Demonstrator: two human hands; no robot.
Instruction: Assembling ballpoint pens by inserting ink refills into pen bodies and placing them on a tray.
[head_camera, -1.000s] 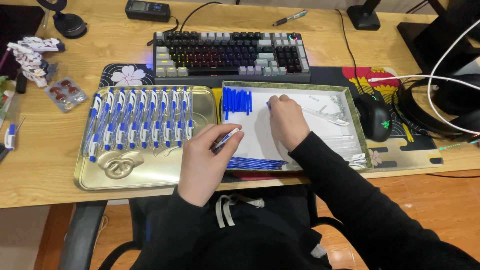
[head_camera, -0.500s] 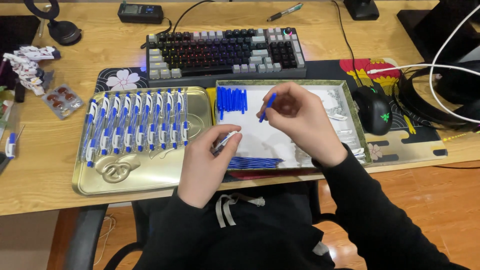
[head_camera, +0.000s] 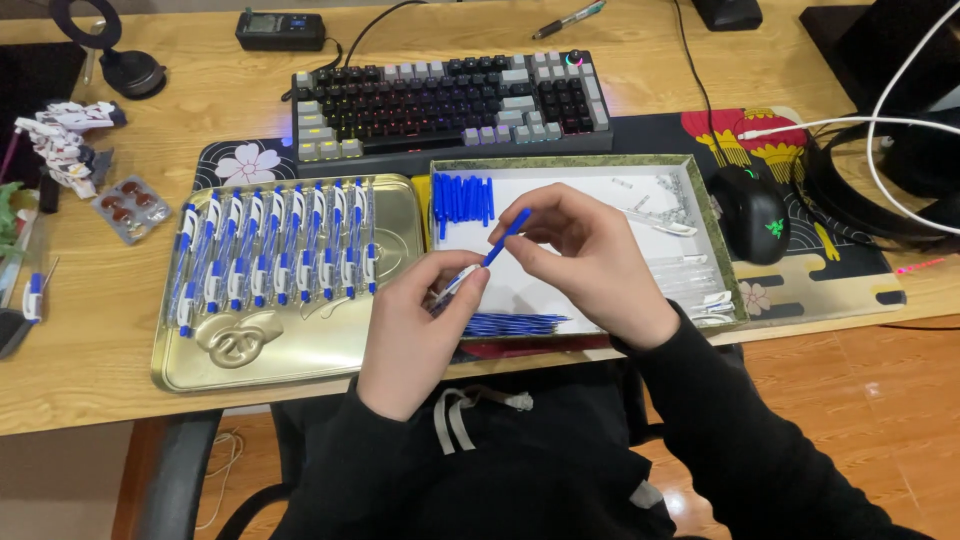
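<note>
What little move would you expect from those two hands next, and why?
Probably pushing the slim blue pen piece in the right hand into the clear pen barrel in the left hand: the ends nearly meet, and finished pens line the gold tray.

1. Blister pack (head_camera: 131, 206): well left of the left hand (head_camera: 415, 335), flat on the desk, clear plastic with silver backing and dark reddish-brown pills.
2. Small black device with screen (head_camera: 280, 28): far edge of the desk, up-left of both hands; rectangular, greyish-blue display.
</note>
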